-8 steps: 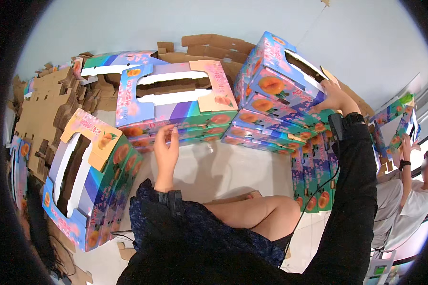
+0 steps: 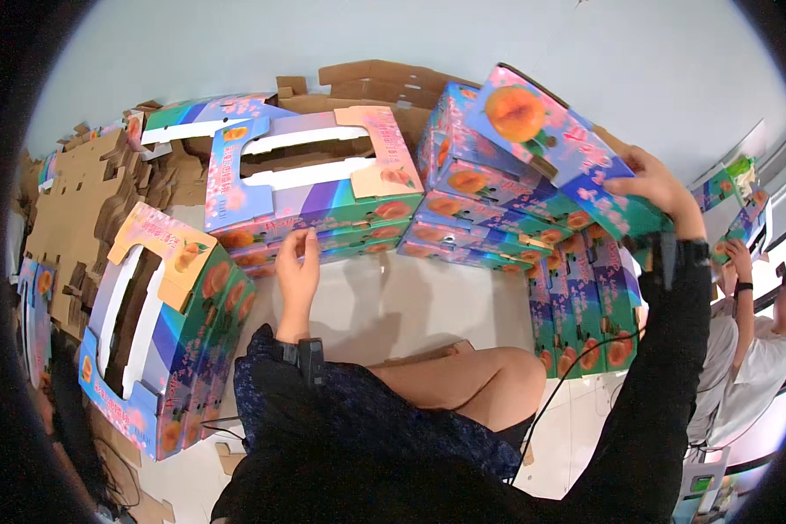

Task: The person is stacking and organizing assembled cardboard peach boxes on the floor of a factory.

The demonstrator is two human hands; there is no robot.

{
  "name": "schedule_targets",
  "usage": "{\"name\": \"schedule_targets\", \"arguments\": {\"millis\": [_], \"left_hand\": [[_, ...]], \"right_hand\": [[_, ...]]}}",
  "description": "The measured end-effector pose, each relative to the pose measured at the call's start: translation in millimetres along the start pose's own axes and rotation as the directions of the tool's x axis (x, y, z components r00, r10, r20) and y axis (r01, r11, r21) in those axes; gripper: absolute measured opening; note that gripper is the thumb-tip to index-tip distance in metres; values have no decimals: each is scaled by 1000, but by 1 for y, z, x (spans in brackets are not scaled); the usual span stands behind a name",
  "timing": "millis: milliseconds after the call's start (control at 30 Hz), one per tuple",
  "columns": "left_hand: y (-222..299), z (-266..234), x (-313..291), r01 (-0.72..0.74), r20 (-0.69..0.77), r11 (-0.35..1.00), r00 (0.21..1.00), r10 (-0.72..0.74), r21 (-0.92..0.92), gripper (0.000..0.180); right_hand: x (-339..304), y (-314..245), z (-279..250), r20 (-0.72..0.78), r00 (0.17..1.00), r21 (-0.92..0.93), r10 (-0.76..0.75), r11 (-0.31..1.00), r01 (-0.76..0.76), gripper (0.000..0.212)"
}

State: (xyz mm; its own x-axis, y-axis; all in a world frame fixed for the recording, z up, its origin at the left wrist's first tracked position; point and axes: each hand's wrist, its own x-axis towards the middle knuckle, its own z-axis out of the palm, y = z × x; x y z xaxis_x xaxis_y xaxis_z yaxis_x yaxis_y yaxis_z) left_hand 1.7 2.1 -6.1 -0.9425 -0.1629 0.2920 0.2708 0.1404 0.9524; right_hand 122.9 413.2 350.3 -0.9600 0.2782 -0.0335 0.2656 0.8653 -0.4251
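Observation:
My right hand (image 2: 659, 185) grips the end of a peach-printed carton (image 2: 546, 131), thumb on its printed side. The carton is tilted, raised above a stack of similar flattened cartons (image 2: 467, 181) at the right. My left hand (image 2: 297, 275) hangs in front of the middle carton stack (image 2: 314, 205), palm partly turned up. Its fingers are loosely bent and slightly apart, with nothing visible in them. The top carton of that stack has a long handle opening with white edges. Another carton stack (image 2: 188, 319) stands at the left, handle opening upward.
Brown cardboard sheets (image 2: 79, 218) are piled at the far left, with more brown cardboard (image 2: 380, 83) along the wall. Upright cartons (image 2: 585, 306) stand in a row on the right. At the far right, another person (image 2: 751, 375) holds a carton. A cable (image 2: 555, 384) runs by my right arm.
My right hand has lifted the carton off the right stack and tipped it, so its printed side shows and cartons beneath are uncovered. My left hand has barely moved.

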Motion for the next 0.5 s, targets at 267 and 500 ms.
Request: {"name": "schedule_targets", "arguments": {"millis": [267, 500], "left_hand": [[2, -4, -2, -5, 18, 1000, 1000, 4, 25, 26], [-2, 6, -4, -21, 8, 999, 1000, 20, 44, 24]], "right_hand": [[-124, 52, -67, -133, 986, -94, 96, 990, -109, 67], [-166, 135, -71, -522, 852, -405, 48, 865, -297, 91]]}}
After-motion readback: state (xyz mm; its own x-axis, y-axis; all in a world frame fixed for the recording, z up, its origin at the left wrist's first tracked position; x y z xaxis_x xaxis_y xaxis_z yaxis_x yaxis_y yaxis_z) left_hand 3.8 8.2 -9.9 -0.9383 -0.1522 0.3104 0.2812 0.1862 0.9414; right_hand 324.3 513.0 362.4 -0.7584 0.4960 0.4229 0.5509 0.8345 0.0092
